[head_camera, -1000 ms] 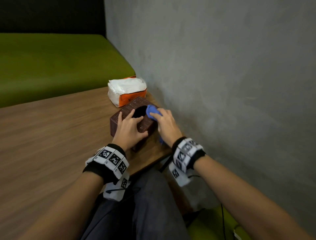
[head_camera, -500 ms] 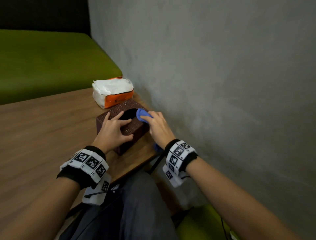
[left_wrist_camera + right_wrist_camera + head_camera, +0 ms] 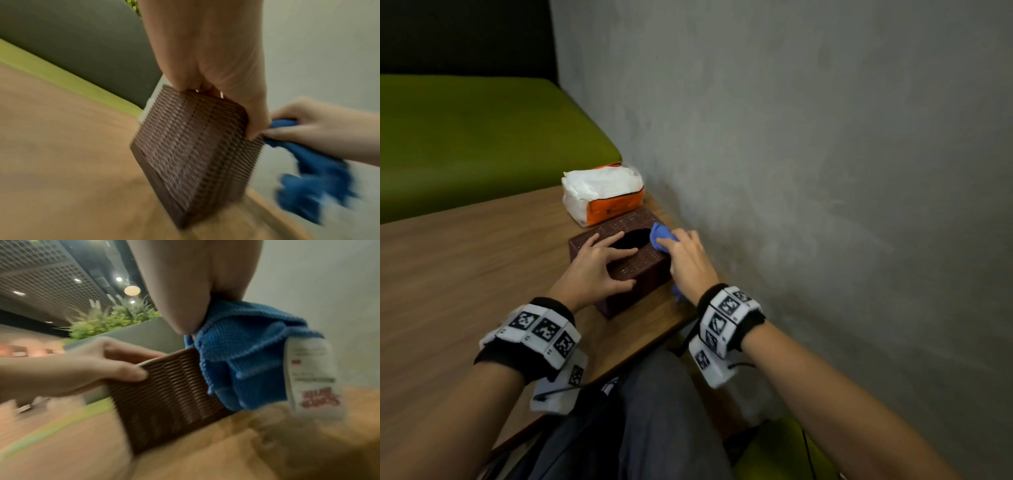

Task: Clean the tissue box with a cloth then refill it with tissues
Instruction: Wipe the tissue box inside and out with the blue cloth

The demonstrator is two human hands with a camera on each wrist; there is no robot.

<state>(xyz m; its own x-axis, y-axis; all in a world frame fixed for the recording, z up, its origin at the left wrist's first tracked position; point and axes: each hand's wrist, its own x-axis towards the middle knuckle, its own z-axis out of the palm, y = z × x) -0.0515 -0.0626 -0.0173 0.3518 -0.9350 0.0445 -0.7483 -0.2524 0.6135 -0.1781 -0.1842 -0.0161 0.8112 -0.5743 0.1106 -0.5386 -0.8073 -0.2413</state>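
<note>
Wipe step underway. Tissue box (image 3: 619, 263) on table (image 3: 465, 274) by wall. L hand (image 3: 599, 270) fingers spread, clamping top. R hand (image 3: 685, 260) fingers bunched round blue cloth (image 3: 659, 234), box's 2 o'clock. Tissue pack (image 3: 602, 195) at 12. Next, prob: finish sides, then load pack.

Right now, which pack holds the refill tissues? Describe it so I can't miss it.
Follow the wooden table to its far corner by the grey wall. Just beyond the brown woven tissue box lies the soft white-and-orange plastic tissue pack, the only white thing there.

Blue cloth (image 3: 661, 235) seemingly slid slightly along box rim.
</note>
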